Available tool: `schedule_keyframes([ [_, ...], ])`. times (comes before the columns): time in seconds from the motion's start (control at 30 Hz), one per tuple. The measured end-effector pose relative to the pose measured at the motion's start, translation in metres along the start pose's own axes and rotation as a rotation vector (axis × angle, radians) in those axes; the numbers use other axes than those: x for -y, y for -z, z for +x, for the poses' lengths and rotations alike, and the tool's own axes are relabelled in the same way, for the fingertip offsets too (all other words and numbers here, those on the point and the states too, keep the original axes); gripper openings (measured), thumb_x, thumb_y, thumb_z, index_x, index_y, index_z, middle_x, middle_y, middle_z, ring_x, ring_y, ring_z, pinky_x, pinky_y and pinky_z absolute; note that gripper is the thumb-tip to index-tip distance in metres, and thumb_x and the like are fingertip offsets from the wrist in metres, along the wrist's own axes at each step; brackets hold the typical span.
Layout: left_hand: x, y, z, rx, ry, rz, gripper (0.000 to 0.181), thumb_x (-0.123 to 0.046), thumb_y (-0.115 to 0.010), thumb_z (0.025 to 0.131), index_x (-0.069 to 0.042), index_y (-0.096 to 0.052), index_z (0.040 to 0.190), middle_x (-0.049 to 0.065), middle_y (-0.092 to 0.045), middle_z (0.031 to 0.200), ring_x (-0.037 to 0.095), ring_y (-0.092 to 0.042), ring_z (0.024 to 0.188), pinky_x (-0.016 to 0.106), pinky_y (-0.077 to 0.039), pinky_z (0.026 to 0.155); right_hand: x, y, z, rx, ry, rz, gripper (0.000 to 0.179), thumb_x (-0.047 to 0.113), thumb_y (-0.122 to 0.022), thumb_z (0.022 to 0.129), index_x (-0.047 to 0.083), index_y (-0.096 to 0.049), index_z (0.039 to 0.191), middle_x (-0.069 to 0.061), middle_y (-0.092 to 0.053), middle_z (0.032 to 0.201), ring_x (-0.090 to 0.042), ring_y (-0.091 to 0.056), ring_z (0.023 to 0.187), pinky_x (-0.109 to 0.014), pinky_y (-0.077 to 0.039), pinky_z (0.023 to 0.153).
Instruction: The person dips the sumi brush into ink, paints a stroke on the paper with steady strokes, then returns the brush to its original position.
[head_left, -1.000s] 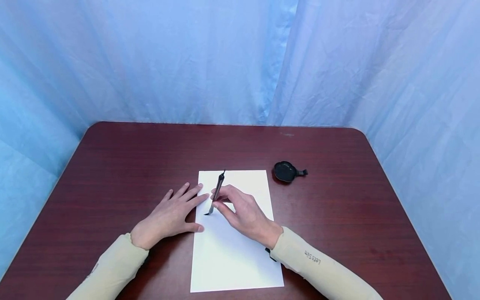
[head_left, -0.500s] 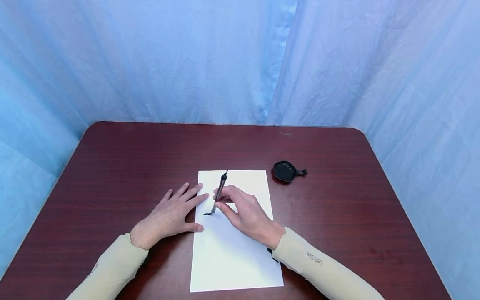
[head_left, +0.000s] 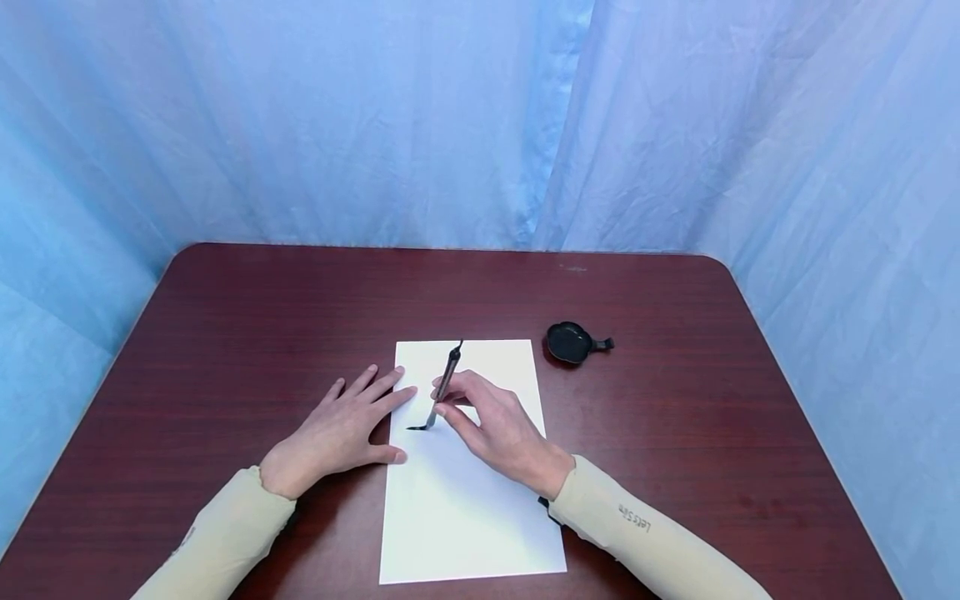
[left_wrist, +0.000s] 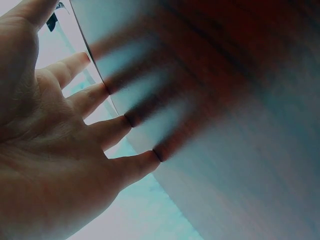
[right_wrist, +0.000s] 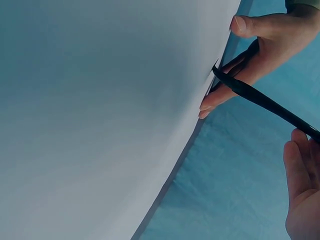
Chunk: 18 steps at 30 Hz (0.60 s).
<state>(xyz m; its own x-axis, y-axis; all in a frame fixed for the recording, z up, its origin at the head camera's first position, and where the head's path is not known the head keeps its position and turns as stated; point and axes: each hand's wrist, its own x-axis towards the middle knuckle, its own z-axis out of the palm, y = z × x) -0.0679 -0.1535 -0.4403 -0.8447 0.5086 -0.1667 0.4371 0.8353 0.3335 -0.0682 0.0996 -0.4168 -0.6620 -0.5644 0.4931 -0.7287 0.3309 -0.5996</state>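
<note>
A white sheet of paper (head_left: 472,517) lies on the dark red table. My right hand (head_left: 506,433) pinches a dark writing brush (head_left: 448,375) between thumb and fingers above the sheet. The brush leans a little, and its black tip touches the paper at the right end of a short black stroke (head_left: 415,428). In the right wrist view the bent tip of the brush (right_wrist: 240,87) meets the sheet. My left hand (head_left: 341,433) lies with fingers spread, its thumb and some fingertips on the paper's left edge and the others on the table.
A small black dish (head_left: 568,342) with a short handle stands beyond the paper's upper right corner. The table (head_left: 300,300) has rounded far corners. Pale blue curtains (head_left: 375,125) hang behind it and at both sides.
My right hand has moved slightly to the right with the brush, and the black stroke on the paper has grown longer that way. The left hand has stayed in place.
</note>
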Motion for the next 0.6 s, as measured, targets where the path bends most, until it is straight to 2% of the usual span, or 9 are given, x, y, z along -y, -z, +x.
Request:
schedule_keyframes([
  [0.27, 0.0004, 0.0003, 0.0012, 0.002, 0.003, 0.003, 0.089, -0.051, -0.085, 0.082, -0.02, -0.049, 0.156, 0.009, -0.034, 0.167, 0.045, -0.028, 0.152, 0.075, -0.027, 0.112, 0.0002, 0.0022, -0.001, -0.004, -0.011, -0.004, 0.039, -0.002, -0.075, 0.092, 0.004, -0.055, 0.125, -0.007, -0.067, 0.114, -0.016, -0.072, 0.105, -0.02, -0.054, 0.093],
  [0.6, -0.0008, 0.0006, 0.0025, 0.005, -0.001, 0.001, 0.088, -0.052, -0.084, 0.082, -0.019, -0.049, 0.156, 0.01, -0.034, 0.167, 0.046, -0.028, 0.152, 0.075, -0.027, 0.111, -0.0021, 0.0035, -0.0036, -0.022, -0.01, 0.01, 0.039, -0.005, -0.076, 0.091, 0.001, -0.056, 0.124, -0.008, -0.066, 0.114, -0.016, -0.072, 0.104, -0.02, -0.054, 0.093],
])
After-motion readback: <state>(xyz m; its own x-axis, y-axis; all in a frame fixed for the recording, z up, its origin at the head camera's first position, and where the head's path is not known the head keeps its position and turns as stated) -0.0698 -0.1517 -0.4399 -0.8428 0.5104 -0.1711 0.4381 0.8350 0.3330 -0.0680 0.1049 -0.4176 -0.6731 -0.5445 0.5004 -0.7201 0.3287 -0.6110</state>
